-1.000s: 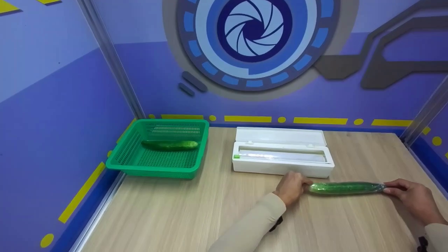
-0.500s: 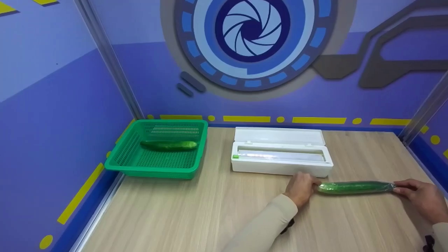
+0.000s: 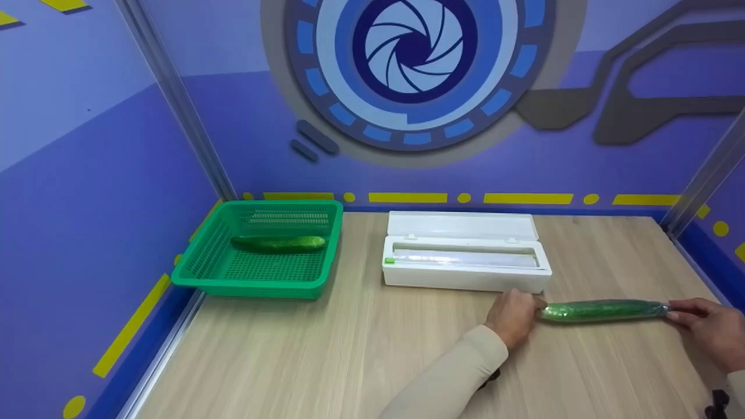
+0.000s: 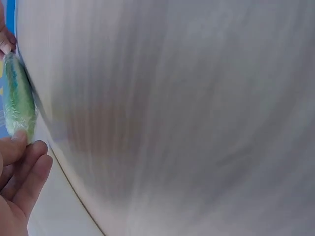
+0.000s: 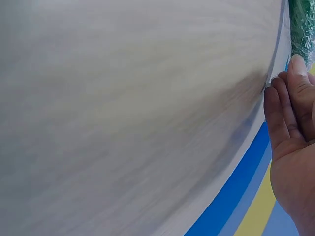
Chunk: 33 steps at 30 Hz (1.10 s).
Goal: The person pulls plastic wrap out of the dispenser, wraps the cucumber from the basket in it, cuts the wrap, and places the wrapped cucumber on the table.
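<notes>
A green cucumber [image 3: 605, 311] wrapped in clear plastic film lies crosswise at the right of the table. My left hand [image 3: 514, 319] pinches its left end between thumb and fingers; the left wrist view shows the thumb pressed on the film at the cucumber's pale tip [image 4: 20, 120]. At the other end my right hand [image 3: 711, 329] pinches the twisted film, and in the right wrist view the thumb [image 5: 297, 66] lies against the wrapped end. Just behind the left hand stands a white cling film box [image 3: 465, 280], lid raised, with the film roll [image 3: 465, 258] showing inside.
A green plastic basket [image 3: 250, 288] sits at the table's back left with one cucumber [image 3: 278, 244] in it. Blue and purple printed wall panels [image 3: 233, 128] border the wooden table [image 3: 326, 361] at the back and sides.
Both hands have moved to the right together, carrying the wrapped cucumber along. The head view has shifted slightly; the basket and the box stay where they were.
</notes>
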Motion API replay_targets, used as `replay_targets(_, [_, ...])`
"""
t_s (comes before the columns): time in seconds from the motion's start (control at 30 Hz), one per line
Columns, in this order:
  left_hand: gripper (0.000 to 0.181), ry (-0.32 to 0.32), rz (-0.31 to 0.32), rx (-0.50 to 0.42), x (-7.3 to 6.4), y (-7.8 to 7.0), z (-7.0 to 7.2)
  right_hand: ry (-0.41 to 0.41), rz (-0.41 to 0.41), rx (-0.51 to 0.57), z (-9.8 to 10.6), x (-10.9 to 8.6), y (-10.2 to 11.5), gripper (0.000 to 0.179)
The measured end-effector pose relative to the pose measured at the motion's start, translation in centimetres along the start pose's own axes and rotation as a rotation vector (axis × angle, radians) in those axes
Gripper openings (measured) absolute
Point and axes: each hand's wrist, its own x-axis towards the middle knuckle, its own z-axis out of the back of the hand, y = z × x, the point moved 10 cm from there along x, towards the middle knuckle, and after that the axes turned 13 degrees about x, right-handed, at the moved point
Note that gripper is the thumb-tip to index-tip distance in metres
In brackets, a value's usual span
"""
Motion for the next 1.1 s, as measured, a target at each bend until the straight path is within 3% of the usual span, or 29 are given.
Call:
replay_targets(0.27, [0.019,0.003,0.018,0.018,0.3,-0.7,-0.1,0.002,-0.078,0.027,0.6,0.0,-1.2,0.036])
replay_targets(0.57, [0.021,-0.003,-0.027,0.06,0.5,-1.8,-0.1,-0.02,-0.156,0.054,0.8,-0.5,-1.4,0.039])
replay_targets(0.7, [0.017,0.006,-0.072,0.121,0.4,-2.5,-0.4,-0.039,-0.172,0.055,0.9,-0.8,-1.5,0.042])
replay_targets(0.8, [0.014,0.03,-0.108,0.114,0.2,-2.7,-0.6,-0.058,-0.169,0.046,0.8,-1.0,-1.1,0.043])
replay_targets(1.0, [0.045,0.144,-0.136,-0.004,-0.2,-2.6,-1.7,-0.114,-0.126,0.013,0.5,-1.8,1.5,0.045])
replay_targets(1.1, [0.06,0.204,-0.139,-0.068,-0.3,-2.4,-2.3,-0.135,-0.162,0.011,0.6,-2.1,2.7,0.046])
